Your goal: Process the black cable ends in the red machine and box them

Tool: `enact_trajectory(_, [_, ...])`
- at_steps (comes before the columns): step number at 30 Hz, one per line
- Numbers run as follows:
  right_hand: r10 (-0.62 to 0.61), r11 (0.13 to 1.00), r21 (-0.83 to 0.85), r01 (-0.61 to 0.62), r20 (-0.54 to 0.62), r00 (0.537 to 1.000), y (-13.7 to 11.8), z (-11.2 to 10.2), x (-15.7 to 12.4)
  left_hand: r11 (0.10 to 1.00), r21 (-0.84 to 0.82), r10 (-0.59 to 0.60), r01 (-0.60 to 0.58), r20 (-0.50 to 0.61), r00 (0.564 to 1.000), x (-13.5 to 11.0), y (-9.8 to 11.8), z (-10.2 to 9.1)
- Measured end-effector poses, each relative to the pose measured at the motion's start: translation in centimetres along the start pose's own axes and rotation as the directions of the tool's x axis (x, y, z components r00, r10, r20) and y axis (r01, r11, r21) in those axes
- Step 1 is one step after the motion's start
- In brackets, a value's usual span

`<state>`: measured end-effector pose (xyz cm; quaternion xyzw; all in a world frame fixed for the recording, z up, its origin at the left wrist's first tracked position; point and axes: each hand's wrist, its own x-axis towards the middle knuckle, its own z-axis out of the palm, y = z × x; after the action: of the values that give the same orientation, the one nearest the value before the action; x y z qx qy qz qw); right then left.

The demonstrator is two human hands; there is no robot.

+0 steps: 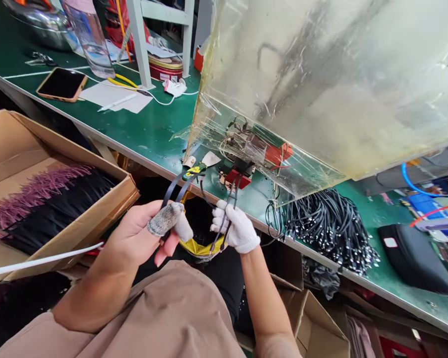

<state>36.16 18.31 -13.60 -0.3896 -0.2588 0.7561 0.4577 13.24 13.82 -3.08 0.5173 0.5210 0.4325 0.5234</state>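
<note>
My left hand (153, 233), with grey and white finger covers on some fingers, is closed on dark flat cables (174, 189). They curve up toward the bench edge, where a green-and-yellow handled tool (194, 171) lies. My right hand (236, 226), in a white glove, pinches thin black cords (236, 191). These run up to a small red machine part (239, 178) at the front of the bench, under a scratched clear shield (261, 154). Beneath my hands is a container with a yellow lining (197, 248).
A cardboard box (129, 186) of black cables with purple ends stands left. A large bundle of black cables (328, 228) lies on the green bench (153, 132) at right, near a black case (414, 258). Phone (61, 84), bottle (93, 49) and yellow-handled pliers (123, 80) sit back left.
</note>
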Motion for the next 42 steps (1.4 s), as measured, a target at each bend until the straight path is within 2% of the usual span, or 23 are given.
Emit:
enact_trajectory(3, [-0.015,1.000,0.028,0.014,0.068,0.998,-2.0,0.3,1.9,0.955,-0.296,0.000,0.005,0.019,1.000,0.8,-0.7,0.5])
enact_trajectory(5, [0.005,0.999,0.043,-0.010,0.105,0.994,-1.8,-0.2,2.3,0.933,-0.360,0.009,-0.008,0.002,1.000,1.1,-1.5,0.2])
enact_trajectory(7, [0.041,0.998,0.036,-0.045,0.106,0.994,-0.3,-1.0,1.8,0.916,-0.400,0.039,-0.030,0.014,0.999,1.2,-2.4,-0.3])
enact_trajectory(10, [0.102,0.995,0.014,-0.103,0.035,0.994,2.9,-2.3,-0.1,0.902,-0.430,0.079,-0.049,0.052,0.996,1.1,-3.3,-1.3])
enact_trajectory(13, [0.129,0.992,0.005,-0.129,-0.017,0.992,4.2,-2.3,-1.6,0.898,-0.431,0.105,-0.085,0.025,0.994,0.8,-3.0,-1.6])
enact_trajectory(15, [0.088,0.996,-0.001,-0.088,-0.016,0.996,3.3,-1.4,-1.6,0.897,-0.422,0.137,-0.133,-0.020,0.990,0.4,-2.1,-1.3])
enact_trajectory(19, [-0.033,0.999,0.030,0.033,0.018,0.999,-0.9,0.8,0.9,0.882,-0.437,0.143,-0.176,-0.108,0.984,-0.5,-0.7,-0.4])
enact_trajectory(24, [-0.071,0.981,0.174,0.082,-0.069,0.995,-4.7,2.5,5.1,0.889,-0.441,0.046,-0.121,-0.178,0.983,-1.2,-1.5,-0.1])
enact_trajectory(27, [-0.055,0.975,0.212,0.064,-0.050,0.997,-5.5,2.9,6.5,0.886,-0.449,0.035,-0.119,-0.190,0.981,-1.4,-1.7,-0.6])
enact_trajectory(29, [-0.054,0.971,0.228,0.063,-0.047,0.997,-5.7,2.9,6.9,0.894,-0.433,0.054,-0.115,-0.150,0.987,-1.3,-1.3,-1.0])
enact_trajectory(31, [-0.042,0.969,0.240,0.059,-0.074,0.996,-6.0,3.0,7.0,0.903,-0.413,0.087,-0.122,-0.102,0.991,-1.1,-0.8,-1.3])
enact_trajectory(35, [0.003,0.965,0.260,0.030,-0.124,0.992,-6.8,3.2,7.2,0.903,-0.405,0.114,-0.144,-0.098,0.989,-0.8,-0.1,-1.4])
enact_trajectory(39, [0.028,0.951,0.308,0.020,-0.149,0.988,-7.2,3.4,7.2,0.897,-0.430,0.065,-0.103,-0.103,0.993,-1.1,-0.3,-1.5])
enact_trajectory(42, [0.036,0.944,0.330,0.016,-0.150,0.988,-7.3,3.6,7.3,0.890,-0.455,-0.039,-0.007,-0.091,0.995,-1.5,-0.8,-1.8])
